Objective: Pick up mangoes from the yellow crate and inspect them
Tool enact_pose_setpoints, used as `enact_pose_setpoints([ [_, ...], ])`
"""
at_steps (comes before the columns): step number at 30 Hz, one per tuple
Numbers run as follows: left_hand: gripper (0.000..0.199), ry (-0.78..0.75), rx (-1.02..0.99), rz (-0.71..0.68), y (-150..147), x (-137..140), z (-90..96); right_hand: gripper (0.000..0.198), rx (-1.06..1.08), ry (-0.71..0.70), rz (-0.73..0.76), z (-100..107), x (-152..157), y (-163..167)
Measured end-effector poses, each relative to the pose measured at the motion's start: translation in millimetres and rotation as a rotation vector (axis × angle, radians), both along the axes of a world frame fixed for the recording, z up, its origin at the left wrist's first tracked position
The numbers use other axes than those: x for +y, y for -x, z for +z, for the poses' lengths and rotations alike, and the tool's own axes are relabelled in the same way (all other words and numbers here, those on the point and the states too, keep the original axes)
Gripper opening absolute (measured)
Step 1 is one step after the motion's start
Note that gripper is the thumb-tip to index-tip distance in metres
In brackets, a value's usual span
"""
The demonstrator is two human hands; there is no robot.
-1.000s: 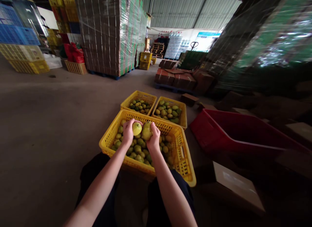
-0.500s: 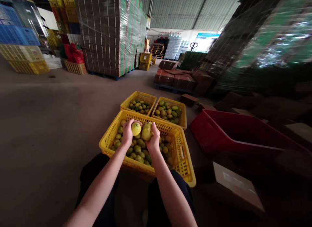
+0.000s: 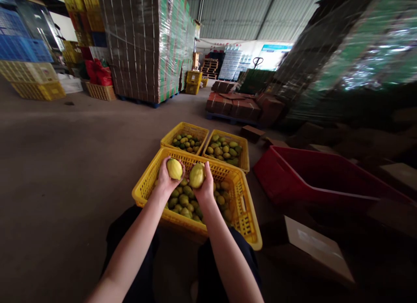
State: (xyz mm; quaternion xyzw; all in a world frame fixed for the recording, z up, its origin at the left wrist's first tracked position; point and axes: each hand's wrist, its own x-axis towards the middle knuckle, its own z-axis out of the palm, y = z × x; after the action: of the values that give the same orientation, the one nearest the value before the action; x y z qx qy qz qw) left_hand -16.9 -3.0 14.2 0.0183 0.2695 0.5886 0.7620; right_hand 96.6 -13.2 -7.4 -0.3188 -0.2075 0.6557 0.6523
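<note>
A yellow lemon (image 3: 174,169) rests in my left hand (image 3: 164,179), palm turned up and fingers curled round it. My right hand (image 3: 206,188) grips a larger, greener lemon (image 3: 197,175), with the thumb along its right side. Both hands are above a yellow plastic crate (image 3: 248,220) that holds many green and yellow lemons (image 3: 184,200). The two held lemons are apart from each other. My forearms and hands cover part of the fruit in the crate.
Two more yellow crates of lemons, a left one (image 3: 166,140) and a right one (image 3: 246,153), stand just beyond. To the right are a red tub (image 3: 276,172) and a cardboard box (image 3: 314,242). A wrapped pallet stack (image 3: 133,47) rises behind, near flat cartons (image 3: 244,107) on a pallet.
My left hand has moved slightly left and rolled palm-up, turning its lemon so that its side shows. The right hand has turned its lemon a little while staying nearly in place.
</note>
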Motion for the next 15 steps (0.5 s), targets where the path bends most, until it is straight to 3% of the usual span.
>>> enact_pose_setpoints([
  [3,0.023,0.053,-0.093,-0.008,4.1,0.5,0.2,0.041,0.047,0.019,0.057,2.4,-0.7,-4.2],
  [7,0.025,-0.019,-0.133,-0.114,4.2,-1.2,0.4,0.042,0.135,0.038,0.120,2.6,-1.1,-9.9],
  [15,0.024,-0.096,-0.014,-0.102,2.1,-1.5,-0.9,0.038,-0.006,-0.029,0.154,5.1,-4.8,-10.5],
])
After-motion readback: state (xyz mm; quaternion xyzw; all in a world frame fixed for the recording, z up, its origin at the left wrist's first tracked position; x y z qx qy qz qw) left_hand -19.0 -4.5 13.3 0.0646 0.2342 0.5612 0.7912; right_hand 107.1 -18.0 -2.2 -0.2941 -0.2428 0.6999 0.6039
